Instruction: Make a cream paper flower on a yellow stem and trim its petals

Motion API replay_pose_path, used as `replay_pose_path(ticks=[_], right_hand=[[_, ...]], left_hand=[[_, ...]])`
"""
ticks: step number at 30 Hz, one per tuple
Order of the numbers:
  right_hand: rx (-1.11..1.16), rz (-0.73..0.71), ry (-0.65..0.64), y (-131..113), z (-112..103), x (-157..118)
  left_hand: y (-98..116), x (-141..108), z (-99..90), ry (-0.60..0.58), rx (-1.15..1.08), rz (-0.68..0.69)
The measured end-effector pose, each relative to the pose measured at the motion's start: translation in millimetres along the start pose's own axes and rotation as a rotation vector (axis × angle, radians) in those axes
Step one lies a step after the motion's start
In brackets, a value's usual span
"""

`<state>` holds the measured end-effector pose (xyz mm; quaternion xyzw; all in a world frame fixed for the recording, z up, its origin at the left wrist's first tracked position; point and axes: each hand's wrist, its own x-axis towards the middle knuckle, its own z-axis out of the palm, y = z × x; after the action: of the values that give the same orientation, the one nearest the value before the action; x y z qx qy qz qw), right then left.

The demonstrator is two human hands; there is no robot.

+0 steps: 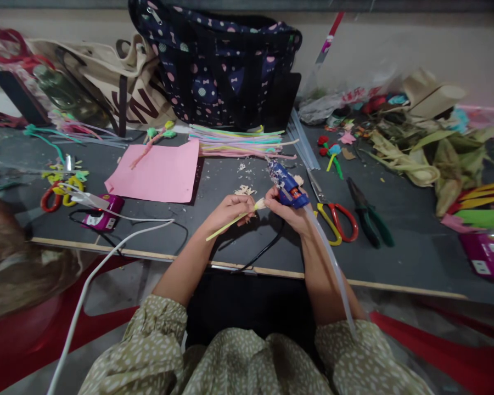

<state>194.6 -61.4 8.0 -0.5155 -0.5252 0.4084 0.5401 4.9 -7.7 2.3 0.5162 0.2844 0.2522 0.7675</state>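
My left hand point(236, 209) pinches a thin yellow-green stem point(222, 230) that slants down to the left. At the stem's upper end is a small pale bud point(260, 204). My right hand point(286, 211) holds a blue glue gun point(286, 184), its nozzle pointing up and away, with a long clear glue stick running back over the forearm. The thumb and finger of that hand also touch the pale bud. Small pale scraps point(245, 190) lie just beyond my left hand.
Scissors point(343, 222) and green-handled pliers point(370, 214) lie right of my hands. Beyond are pink paper point(156, 175), colored stems point(239, 142) and a dark patterned bag point(222, 66). Dried husks point(411, 159) lie at right. A white cable point(94, 269) crosses the left edge.
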Motion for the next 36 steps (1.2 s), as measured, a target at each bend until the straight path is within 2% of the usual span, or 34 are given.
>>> replay_pose_path(ticks=[3, 7, 11, 13, 16, 19, 22, 27, 36], right_hand=[[0.005, -0.007, 0.008, -4, 1, 0], [0.078, -0.016, 0.067, -10, 3, 1], [0.166, -0.059, 0.225, -7, 5, 2], [0.17, -0.047, 0.264, -2, 5, 2], [0.122, 0.006, 0.283, 6, 5, 3], [-0.035, 0.056, 0.246, 12, 4, 4], [-0.18, 0.031, 0.278, 15, 5, 5], [-0.248, 0.004, 0.265, 20, 7, 7], [-0.14, 0.009, 0.317, 26, 13, 6]], left_hand=[[2, -1, 2.2, 0.017, -0.018, 0.004], [6, -3, 4.2, 0.102, -0.064, 0.017], [3, -1, 0.5, 0.21, -0.053, 0.149], [0, 0, -2.0, 0.266, -0.065, 0.238], [-2, 1, -4.2, 0.342, -0.108, 0.365], [-1, -1, -5.6, 0.403, -0.122, 0.455], [1, -2, -7.9, 0.466, -0.125, 0.522], [4, -2, -11.9, 0.501, -0.138, 0.586], [7, -4, -11.4, 0.47, -0.175, 0.629]])
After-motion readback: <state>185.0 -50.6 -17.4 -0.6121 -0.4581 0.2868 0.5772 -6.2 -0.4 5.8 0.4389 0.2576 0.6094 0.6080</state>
